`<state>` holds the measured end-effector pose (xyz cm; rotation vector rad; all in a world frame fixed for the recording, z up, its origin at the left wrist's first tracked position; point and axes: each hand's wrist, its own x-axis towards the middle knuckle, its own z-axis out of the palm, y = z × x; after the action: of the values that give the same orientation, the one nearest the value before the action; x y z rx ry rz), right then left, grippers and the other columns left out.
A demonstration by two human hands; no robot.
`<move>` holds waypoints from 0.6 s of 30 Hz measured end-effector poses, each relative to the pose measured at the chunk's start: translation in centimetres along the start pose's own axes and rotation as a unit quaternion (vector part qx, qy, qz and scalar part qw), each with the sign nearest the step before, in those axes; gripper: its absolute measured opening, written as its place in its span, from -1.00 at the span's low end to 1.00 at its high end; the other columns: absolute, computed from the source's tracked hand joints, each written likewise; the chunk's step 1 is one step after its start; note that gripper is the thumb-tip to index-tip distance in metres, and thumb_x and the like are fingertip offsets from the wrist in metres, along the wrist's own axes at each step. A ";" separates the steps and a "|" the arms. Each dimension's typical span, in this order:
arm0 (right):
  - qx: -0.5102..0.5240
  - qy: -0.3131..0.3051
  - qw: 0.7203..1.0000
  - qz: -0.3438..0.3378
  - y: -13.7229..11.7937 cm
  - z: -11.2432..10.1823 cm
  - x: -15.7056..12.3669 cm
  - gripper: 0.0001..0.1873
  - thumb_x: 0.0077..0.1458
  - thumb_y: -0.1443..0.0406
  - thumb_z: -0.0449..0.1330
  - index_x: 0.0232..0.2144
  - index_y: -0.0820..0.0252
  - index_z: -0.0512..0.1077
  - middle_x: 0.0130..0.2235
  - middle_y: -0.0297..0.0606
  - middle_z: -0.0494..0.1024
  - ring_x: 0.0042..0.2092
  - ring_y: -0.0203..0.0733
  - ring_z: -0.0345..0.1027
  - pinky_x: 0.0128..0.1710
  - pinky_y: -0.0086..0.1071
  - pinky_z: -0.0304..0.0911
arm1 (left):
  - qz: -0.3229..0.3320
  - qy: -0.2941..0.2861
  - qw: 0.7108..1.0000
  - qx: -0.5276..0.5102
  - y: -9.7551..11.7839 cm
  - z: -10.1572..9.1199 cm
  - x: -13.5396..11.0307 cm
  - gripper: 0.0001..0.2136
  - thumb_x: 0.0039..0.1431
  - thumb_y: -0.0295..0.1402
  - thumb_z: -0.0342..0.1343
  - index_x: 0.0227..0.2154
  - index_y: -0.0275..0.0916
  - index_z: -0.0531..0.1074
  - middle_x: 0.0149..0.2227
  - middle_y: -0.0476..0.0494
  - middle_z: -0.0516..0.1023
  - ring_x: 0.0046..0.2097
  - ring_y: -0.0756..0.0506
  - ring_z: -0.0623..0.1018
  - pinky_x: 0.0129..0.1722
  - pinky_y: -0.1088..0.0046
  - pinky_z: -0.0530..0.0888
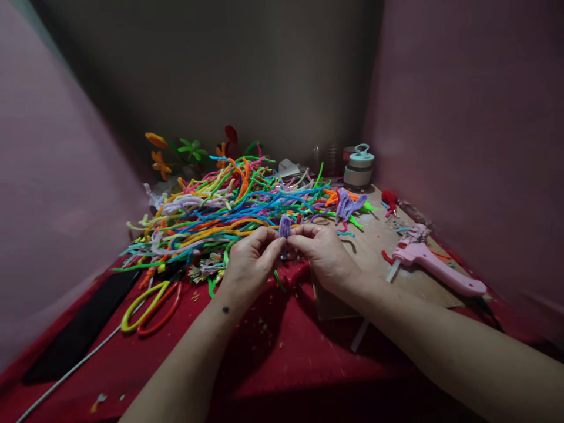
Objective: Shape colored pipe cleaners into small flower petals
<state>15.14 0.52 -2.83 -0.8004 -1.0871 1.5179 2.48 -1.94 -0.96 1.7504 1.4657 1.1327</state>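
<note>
Between my two hands stands a small purple loop of fuzzy pipe cleaner (285,227), upright and petal-shaped. My left hand (253,258) pinches its lower left side with thumb and forefinger. From the right, my right hand (326,255) pinches the base of the same piece, and the fingertips of both hands nearly meet. Just beyond them spreads a large heap of loose pipe cleaners (211,220) in many colours. A bundle of purple pipe cleaner loops (349,204) lies at the heap's right end.
A pink glue gun (440,267) rests on a brown board (365,258) at right. Scissors (152,308) with yellow and red handles lie at left, near a black strip (83,329) and a white cable (79,370). A lidded jar (359,167) and pipe cleaner flowers (192,149) stand behind.
</note>
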 end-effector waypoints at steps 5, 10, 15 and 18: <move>0.056 0.003 0.998 0.042 1.0 -0.2 0.4 -0.98 -0.29 0.40 0.12 -0.63 0.28 0.35 -0.65 -0.38 0.36 -0.61 -0.40 0.20 -0.58 -0.49 0.11 | 0.119 0.045 0.977 0.172 -0.9 0.5 -0.1 -0.87 0.13 -0.37 -0.02 -0.45 -0.27 0.37 -0.49 -0.03 0.45 -0.47 0.03 0.40 -0.44 0.55 0.31; 0.090 0.015 0.991 0.103 1.3 -0.2 0.6 -0.97 -0.34 0.39 0.13 -0.68 0.30 0.33 -0.65 -0.36 0.35 -0.63 -0.42 0.16 -0.62 -0.50 0.07 | 0.260 0.058 0.913 0.309 -1.8 1.3 0.0 -0.87 0.16 -0.43 -0.10 -0.43 -0.27 0.32 -0.45 -0.08 0.40 -0.41 -0.01 0.40 -0.39 0.49 0.33; -0.041 0.038 0.998 0.041 0.7 -0.3 0.2 -0.94 -0.30 0.37 0.13 -0.68 0.26 0.30 -0.69 -0.44 0.27 -0.63 -0.43 0.09 -0.63 -0.50 -0.01 | 0.256 0.075 0.914 0.306 -1.7 1.4 -0.3 -0.89 0.16 -0.46 -0.10 -0.43 -0.26 0.30 -0.47 -0.07 0.39 -0.43 -0.01 0.40 -0.42 0.50 0.32; -0.152 0.046 0.987 -0.033 0.7 -0.4 0.1 -0.92 -0.28 0.38 0.11 -0.71 0.24 0.26 -0.68 -0.47 0.23 -0.61 -0.43 0.03 -0.60 -0.49 -0.04 | 0.220 0.082 0.934 0.270 -1.5 1.4 -0.5 -0.90 0.14 -0.45 -0.07 -0.47 -0.25 0.29 -0.50 -0.04 0.38 -0.47 0.00 0.39 -0.45 0.51 0.31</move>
<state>15.26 0.70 -3.61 -1.0224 -1.2801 1.2618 3.03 -1.94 -2.98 2.5143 1.6394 1.1839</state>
